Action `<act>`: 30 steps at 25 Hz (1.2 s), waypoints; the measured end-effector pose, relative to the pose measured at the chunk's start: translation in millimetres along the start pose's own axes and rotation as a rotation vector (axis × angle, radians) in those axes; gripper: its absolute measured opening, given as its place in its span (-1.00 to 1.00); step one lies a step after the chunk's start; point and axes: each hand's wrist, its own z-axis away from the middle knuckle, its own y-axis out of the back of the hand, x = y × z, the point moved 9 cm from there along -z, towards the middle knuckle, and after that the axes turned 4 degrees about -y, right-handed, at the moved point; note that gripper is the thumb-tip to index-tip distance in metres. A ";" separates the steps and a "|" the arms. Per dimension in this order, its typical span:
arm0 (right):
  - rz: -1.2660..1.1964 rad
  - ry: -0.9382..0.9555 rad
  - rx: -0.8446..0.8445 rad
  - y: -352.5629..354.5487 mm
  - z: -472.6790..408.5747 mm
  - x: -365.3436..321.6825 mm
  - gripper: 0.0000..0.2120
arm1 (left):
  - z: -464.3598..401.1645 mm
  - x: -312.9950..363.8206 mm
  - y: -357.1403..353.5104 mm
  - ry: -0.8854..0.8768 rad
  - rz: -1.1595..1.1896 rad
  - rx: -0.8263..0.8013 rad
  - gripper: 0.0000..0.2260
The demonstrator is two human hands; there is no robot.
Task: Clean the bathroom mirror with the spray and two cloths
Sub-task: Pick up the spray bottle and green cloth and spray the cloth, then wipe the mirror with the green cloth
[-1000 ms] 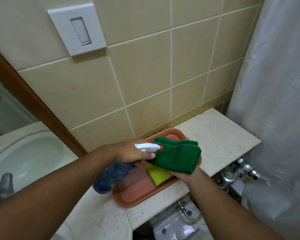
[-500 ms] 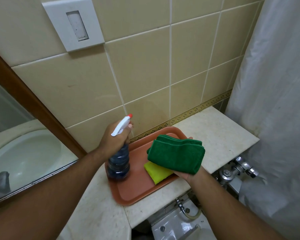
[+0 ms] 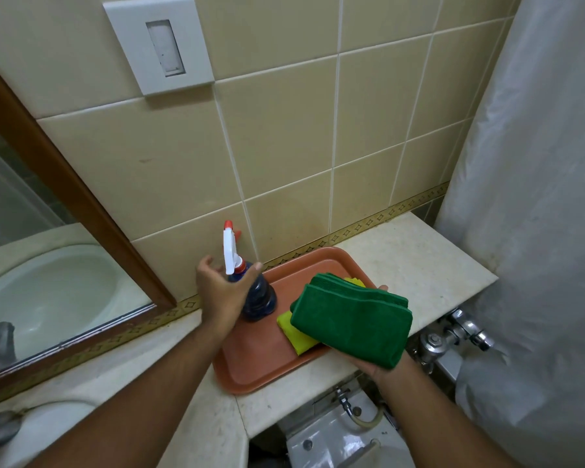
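Note:
A dark blue spray bottle with a white trigger head stands upright on the left part of an orange tray. My left hand is beside its neck, fingers and thumb spread apart, not closed around it. My right hand holds a folded green cloth on its palm, just above the tray's right side. A yellow cloth lies on the tray, partly hidden under the green one. The mirror with its brown wooden frame is at the left and reflects a basin.
The tray sits on a pale marble ledge against a tiled wall. A white wall plate is mounted above. A white shower curtain hangs at the right, with a chrome valve and a white fixture below the ledge.
My left hand swung the spray bottle upright, set it down on the tray and opened its fingers. The right hand kept the green cloth, shifting slightly right.

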 end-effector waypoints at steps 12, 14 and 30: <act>0.471 -0.089 -0.077 -25.1 49.8 112.6 -0.63 | 87.9 -24.0 77.4 0.291 -0.040 -0.462 -0.87; 0.447 -0.163 -0.136 -36.4 41.9 126.7 -0.64 | 92.9 -31.7 94.8 0.382 -0.014 -0.480 -0.86; 1.603 1.125 -1.071 -344.3 157.0 158.2 -0.62 | -12.8 219.5 315.3 -0.400 -0.672 0.006 -0.82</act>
